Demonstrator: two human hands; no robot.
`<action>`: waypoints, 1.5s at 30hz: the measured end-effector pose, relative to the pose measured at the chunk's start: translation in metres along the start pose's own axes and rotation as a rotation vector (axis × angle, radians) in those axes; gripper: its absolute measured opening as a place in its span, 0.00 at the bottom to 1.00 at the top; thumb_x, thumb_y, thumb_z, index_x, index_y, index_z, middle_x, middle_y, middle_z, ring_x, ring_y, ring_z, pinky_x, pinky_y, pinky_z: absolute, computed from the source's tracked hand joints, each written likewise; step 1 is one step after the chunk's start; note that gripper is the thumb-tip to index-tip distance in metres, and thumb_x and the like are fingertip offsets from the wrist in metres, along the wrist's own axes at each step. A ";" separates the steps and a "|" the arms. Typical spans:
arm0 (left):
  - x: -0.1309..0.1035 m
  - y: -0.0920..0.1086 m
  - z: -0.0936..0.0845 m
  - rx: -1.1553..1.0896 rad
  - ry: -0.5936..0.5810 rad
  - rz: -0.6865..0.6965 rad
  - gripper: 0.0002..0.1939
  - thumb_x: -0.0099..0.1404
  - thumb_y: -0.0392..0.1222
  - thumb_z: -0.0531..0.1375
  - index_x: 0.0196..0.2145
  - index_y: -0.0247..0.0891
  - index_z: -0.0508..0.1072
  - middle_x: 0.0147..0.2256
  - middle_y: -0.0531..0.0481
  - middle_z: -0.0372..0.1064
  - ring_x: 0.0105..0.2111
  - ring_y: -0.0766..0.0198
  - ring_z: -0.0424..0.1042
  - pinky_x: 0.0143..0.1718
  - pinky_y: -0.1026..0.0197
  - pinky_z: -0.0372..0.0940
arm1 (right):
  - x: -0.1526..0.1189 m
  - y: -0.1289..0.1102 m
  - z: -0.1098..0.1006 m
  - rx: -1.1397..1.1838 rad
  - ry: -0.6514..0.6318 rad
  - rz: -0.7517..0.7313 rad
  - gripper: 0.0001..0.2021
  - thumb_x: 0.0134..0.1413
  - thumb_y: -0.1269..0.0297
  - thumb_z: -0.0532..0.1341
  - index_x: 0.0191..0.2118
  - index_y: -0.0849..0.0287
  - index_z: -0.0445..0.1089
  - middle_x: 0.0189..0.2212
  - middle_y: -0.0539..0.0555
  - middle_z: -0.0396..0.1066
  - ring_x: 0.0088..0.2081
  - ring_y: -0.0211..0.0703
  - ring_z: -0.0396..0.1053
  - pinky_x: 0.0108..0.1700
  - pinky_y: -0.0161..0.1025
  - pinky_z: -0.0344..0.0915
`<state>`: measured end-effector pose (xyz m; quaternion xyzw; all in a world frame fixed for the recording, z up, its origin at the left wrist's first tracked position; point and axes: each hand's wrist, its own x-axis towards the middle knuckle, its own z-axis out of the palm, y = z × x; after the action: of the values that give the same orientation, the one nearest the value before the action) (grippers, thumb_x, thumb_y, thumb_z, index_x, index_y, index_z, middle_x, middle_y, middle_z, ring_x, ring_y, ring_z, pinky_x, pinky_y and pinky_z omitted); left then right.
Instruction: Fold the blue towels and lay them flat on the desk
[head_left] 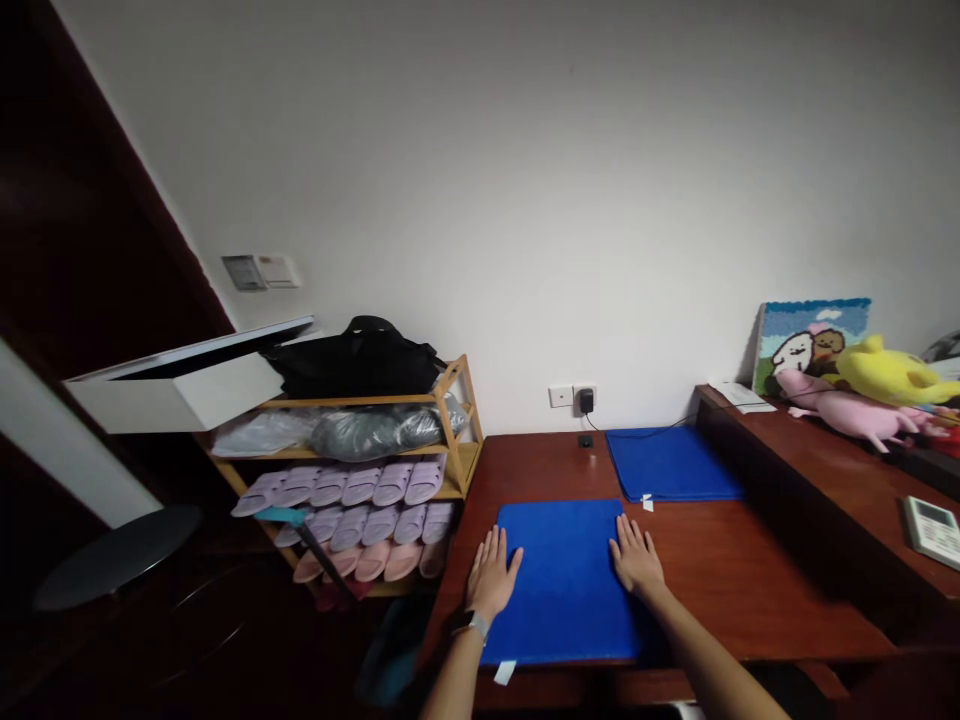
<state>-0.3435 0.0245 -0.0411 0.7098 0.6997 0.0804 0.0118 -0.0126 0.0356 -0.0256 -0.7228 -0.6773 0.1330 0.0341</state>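
Observation:
A flat blue cloth (562,590) lies on the reddish-brown wooden desk (735,560), its front edge close to the desk's front, with a white tag (505,672) there. My left hand (493,572) rests palm down on the cloth's left edge, fingers stretched out. On the opposite edge my right hand (636,556) lies flat, its fingers extended too. Neither hand grips anything. Farther back, a second blue cloth (671,462) lies folded against the wall, with a white tag at its front edge.
To the left stands a wooden rack (459,420) with several slippers (360,484), plastic bags and a black bag (360,362). A charger (586,400) is plugged into the wall. Plush toys (840,405) and a white device (932,530) sit on the raised ledge at right.

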 end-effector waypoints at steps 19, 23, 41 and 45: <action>-0.004 0.208 0.032 -0.209 -0.048 0.499 0.36 0.77 0.56 0.32 0.74 0.36 0.46 0.73 0.44 0.44 0.73 0.58 0.42 0.73 0.48 0.43 | -0.045 0.011 0.011 -0.013 0.021 -0.084 0.33 0.67 0.58 0.38 0.75 0.58 0.40 0.75 0.48 0.35 0.75 0.45 0.33 0.74 0.49 0.31; -0.010 0.176 0.029 -0.178 -0.059 0.458 0.36 0.76 0.58 0.33 0.74 0.36 0.47 0.73 0.45 0.45 0.73 0.58 0.43 0.73 0.48 0.43 | -0.046 0.010 0.012 0.001 0.042 -0.062 0.33 0.68 0.55 0.36 0.75 0.60 0.39 0.75 0.49 0.36 0.75 0.45 0.33 0.74 0.49 0.31; -0.046 -0.005 0.003 -0.028 0.068 0.081 0.39 0.75 0.63 0.38 0.73 0.33 0.49 0.73 0.41 0.45 0.72 0.53 0.47 0.71 0.45 0.49 | -0.077 0.020 0.036 0.014 0.124 -0.080 0.34 0.70 0.50 0.35 0.74 0.61 0.41 0.74 0.50 0.41 0.75 0.47 0.37 0.74 0.53 0.38; -0.043 -0.012 0.002 -0.010 0.055 0.083 0.39 0.75 0.63 0.39 0.73 0.34 0.49 0.72 0.41 0.47 0.72 0.52 0.48 0.71 0.45 0.50 | -0.094 0.028 0.051 0.040 0.159 -0.095 0.34 0.70 0.48 0.36 0.74 0.61 0.43 0.74 0.51 0.42 0.74 0.46 0.39 0.74 0.52 0.39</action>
<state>-0.3553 -0.0181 -0.0489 0.7356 0.6694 0.1040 -0.0071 -0.0017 -0.0659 -0.0679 -0.6973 -0.7031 0.0868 0.1085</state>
